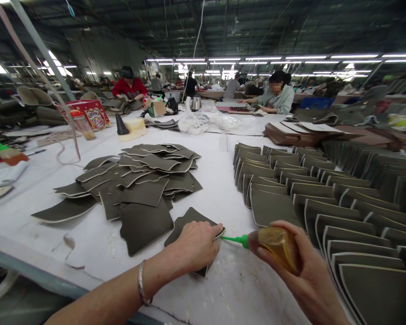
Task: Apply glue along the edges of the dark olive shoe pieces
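My left hand (196, 246) presses down with closed fingers on a dark olive cut piece (188, 218) lying on the white table (223, 189). My right hand (299, 271) is wrapped round a squeeze bottle of amber glue (278, 246). Its green nozzle (233, 239) points left at the edge of the piece by my left fingers. A loose heap of the same olive pieces (138, 180) lies just behind my left hand. A silver bracelet (142, 284) sits on my left wrist.
Rows of overlapped olive pieces (325, 203) with pale edges cover the table's right side. Another glue bottle (8, 153) lies far left, and a red box (91, 113) and plastic bags (206, 119) stand at the back. Other people (277, 97) work at tables behind.
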Demonstrator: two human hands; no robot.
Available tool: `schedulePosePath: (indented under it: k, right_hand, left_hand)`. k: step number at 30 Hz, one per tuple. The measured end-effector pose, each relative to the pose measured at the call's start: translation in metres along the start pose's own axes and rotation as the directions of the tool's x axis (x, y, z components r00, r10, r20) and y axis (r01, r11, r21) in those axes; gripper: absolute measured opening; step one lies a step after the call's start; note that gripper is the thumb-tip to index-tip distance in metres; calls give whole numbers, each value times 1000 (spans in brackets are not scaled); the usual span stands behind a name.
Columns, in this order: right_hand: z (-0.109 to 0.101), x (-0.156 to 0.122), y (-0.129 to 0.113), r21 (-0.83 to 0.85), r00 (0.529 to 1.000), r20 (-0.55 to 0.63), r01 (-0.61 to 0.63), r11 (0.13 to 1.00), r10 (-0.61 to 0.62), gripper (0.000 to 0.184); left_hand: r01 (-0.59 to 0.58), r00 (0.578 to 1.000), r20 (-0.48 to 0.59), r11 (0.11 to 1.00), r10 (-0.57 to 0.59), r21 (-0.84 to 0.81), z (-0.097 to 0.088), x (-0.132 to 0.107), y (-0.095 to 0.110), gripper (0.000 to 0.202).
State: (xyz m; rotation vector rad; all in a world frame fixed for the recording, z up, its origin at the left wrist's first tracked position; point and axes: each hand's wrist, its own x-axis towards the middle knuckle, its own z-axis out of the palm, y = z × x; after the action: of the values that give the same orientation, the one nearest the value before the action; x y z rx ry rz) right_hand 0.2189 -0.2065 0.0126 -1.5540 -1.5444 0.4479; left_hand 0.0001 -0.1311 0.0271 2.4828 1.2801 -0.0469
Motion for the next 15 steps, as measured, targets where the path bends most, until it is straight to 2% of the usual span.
schedulePosePath:
  k: [5,11,15]
  right_hand:
    - [-1,3,-5,5,993,-68,-101,995,101,46]
    - [0,-1,-2,107,987,44,-158,982,154,47]
    - [-1,2,6,105,986,2,-169,980,170,49]
  left_hand:
    - [10,1000,-5,1000,-10,0,0,-2,0,52]
    - [23,1000,-13,999,-24,-29,4,-5,1,51]
    - [27,1000,-12,997,-28,-73,4,-10,0,52]
